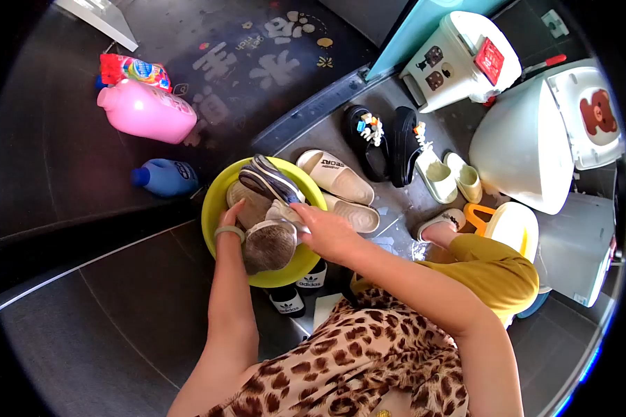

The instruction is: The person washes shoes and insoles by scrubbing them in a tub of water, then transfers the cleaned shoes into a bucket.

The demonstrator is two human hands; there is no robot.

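Observation:
A yellow-green basin (314,197) holds several shoes, among them a dark blue one with white stripes (271,179) and a beige sole (249,203). A shoe with a grey-brown, white-rimmed surface (270,247) is tilted over the basin's near side. My left hand (232,217), a pale bangle at its wrist, grips this shoe from the left, its fingers partly hidden. My right hand (323,228) is closed over the basin's right part, around a whitish piece beside the same shoe. Whether that piece is a handle or part of the shoe, I cannot tell.
Left stand a pink jug (149,111), a colourful packet (135,71) and a blue bottle (165,177). White slides (337,176), black sandals (402,146) and pale slippers (436,175) lie right of the basin. Beyond are a white bin (455,66) and toilet (518,142).

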